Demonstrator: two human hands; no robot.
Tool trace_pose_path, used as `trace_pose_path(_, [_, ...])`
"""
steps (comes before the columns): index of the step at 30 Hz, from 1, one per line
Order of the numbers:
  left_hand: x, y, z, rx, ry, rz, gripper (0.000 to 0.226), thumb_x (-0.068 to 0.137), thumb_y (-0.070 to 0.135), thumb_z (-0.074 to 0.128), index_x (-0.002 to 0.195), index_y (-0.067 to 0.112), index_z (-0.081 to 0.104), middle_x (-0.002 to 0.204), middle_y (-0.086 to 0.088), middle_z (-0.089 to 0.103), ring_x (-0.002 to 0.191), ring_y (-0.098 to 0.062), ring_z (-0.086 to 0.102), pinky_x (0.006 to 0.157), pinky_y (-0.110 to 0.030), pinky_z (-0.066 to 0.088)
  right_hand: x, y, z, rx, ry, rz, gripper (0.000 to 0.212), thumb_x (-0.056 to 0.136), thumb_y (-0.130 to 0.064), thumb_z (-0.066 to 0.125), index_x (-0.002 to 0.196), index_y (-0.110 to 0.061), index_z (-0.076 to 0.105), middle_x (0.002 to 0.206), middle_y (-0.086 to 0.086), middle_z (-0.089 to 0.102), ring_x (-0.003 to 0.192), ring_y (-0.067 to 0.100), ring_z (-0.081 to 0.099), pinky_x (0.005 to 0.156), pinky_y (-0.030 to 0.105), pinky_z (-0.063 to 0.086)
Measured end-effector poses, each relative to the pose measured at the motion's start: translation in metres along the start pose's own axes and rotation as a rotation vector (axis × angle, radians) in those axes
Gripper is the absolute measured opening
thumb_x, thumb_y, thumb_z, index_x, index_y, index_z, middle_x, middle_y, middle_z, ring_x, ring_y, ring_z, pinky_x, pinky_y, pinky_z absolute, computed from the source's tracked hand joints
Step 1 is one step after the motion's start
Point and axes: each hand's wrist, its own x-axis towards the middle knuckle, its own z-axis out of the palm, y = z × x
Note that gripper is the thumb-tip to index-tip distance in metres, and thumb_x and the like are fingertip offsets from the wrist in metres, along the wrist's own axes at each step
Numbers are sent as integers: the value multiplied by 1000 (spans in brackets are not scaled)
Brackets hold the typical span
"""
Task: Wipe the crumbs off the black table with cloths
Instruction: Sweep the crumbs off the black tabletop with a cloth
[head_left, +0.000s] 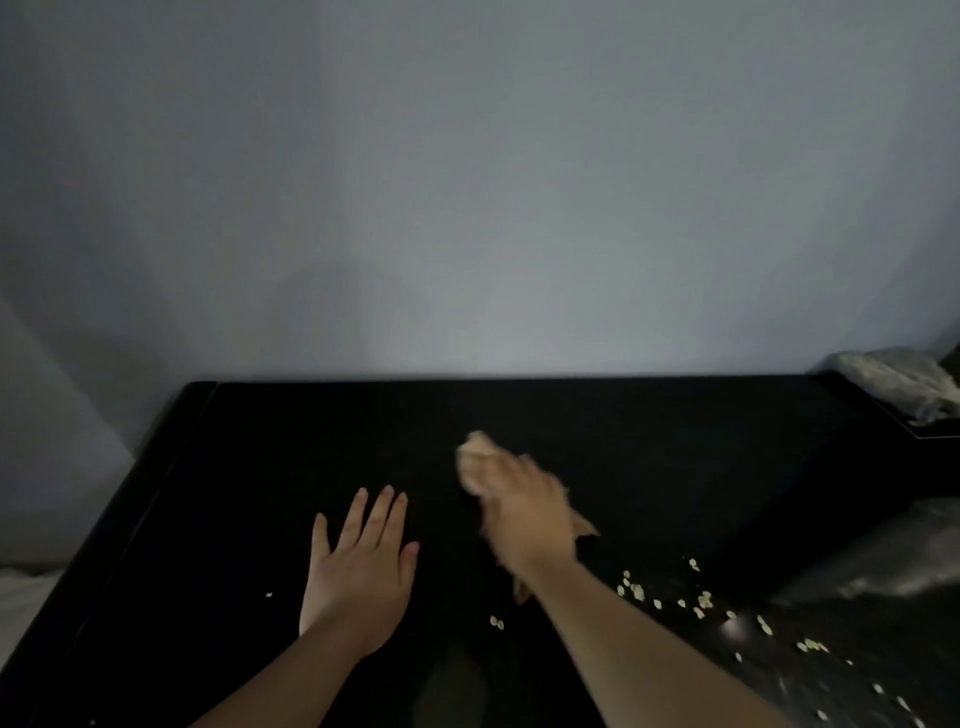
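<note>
The black table (260, 467) fills the lower half of the head view. My right hand (530, 514) presses a crumpled beige cloth (475, 457) onto its middle; the cloth sticks out past my fingers and by my wrist. The hand is blurred by motion. My left hand (363, 566) lies flat on the table, fingers spread, holding nothing. Pale crumbs (701, 603) are scattered to the right of my right forearm, running toward the near right edge. A pair of crumbs (497, 622) sits between my arms, and a single one (268, 594) lies left of my left hand.
A grey wall rises behind the table's far edge. A whitish crumpled cloth or bag (898, 384) rests on the far right corner. Something grey and glossy (883, 561) lies at the right edge. The table's left edge runs diagonally toward me.
</note>
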Motion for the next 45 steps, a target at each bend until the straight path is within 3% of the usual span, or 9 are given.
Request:
trace_pose_path(8, [0, -1, 2, 11, 13, 17, 52, 100, 45, 8, 132, 23, -26, 138, 9, -31, 144, -16, -18, 116, -47, -5, -8, 85, -32, 23, 16, 874, 63, 90, -20, 49, 146, -21, 21, 153, 7, 22, 140, 30, 19, 113, 50, 17])
trace_pose_path(16, [2, -9, 0, -34, -7, 77, 57, 102, 44, 12, 149, 25, -12, 154, 10, -20, 142, -12, -20, 116, -40, -9, -11, -17, 3, 122, -175, -124, 48, 97, -22, 40, 143, -34, 32, 153, -10, 25, 142, 16, 17, 114, 37, 13])
trace_pose_path(20, [-9, -14, -7, 60, -32, 111, 56, 102, 42, 14, 149, 22, -12, 157, 5, -16, 144, -13, -16, 117, -39, -6, 2, 56, -10, 15, 10, 228, 48, 91, -20, 44, 137, -32, 41, 145, -5, 40, 134, 23, 35, 111, 40, 27])
trace_pose_path(24, [-19, -29, -14, 37, -64, 206, 54, 103, 38, 16, 150, 23, -7, 159, 6, -13, 144, -11, -14, 116, -37, -8, 10, 40, -17, 61, -63, 617, 59, 95, -19, 41, 149, -26, 17, 157, 1, 14, 144, 27, 10, 116, 51, 13])
trace_pose_path(30, [-36, -102, -17, 54, 62, 66, 53, 102, 39, 11, 151, 23, -3, 155, 9, -14, 144, -13, -15, 120, -41, -1, 22, -79, 32, 119, -70, 40, 52, 94, -20, 40, 143, -33, 32, 153, -2, 26, 140, 23, 22, 114, 39, 19])
trace_pose_path(33, [-50, -144, -3, -6, 120, -104, 76, 85, 49, -3, 149, 17, 23, 156, 3, 15, 143, -15, 3, 115, -44, 16, 10, -139, 46, 204, -119, -240, 48, 92, -17, 42, 139, -30, 40, 150, -2, 32, 138, 24, 26, 113, 35, 19])
trace_pose_path(38, [-64, -178, 13, -117, 20, -174, 97, 58, 57, -26, 148, 24, -13, 148, 13, -21, 131, -7, -25, 115, -38, -9, -14, -172, 50, 275, -310, -641, 44, 97, -26, 34, 141, -27, 41, 151, -4, 32, 140, 21, 23, 113, 39, 17])
trace_pose_path(42, [-69, -182, 10, -160, 9, -135, 68, 85, 62, -10, 143, 29, -20, 145, 14, -25, 132, -6, -27, 115, -37, -13, 23, -146, 49, 267, -140, -378, 41, 95, -25, 38, 135, -26, 48, 146, -4, 40, 133, 24, 39, 112, 41, 27])
trace_pose_path(45, [-77, -184, 14, -127, 1, -90, 76, 68, 61, -21, 138, 32, -23, 143, 16, -26, 133, -6, -28, 113, -34, -16, 2, -162, 49, 228, -66, -239, 45, 94, -19, 41, 137, -33, 42, 149, -7, 34, 136, 20, 32, 113, 41, 26])
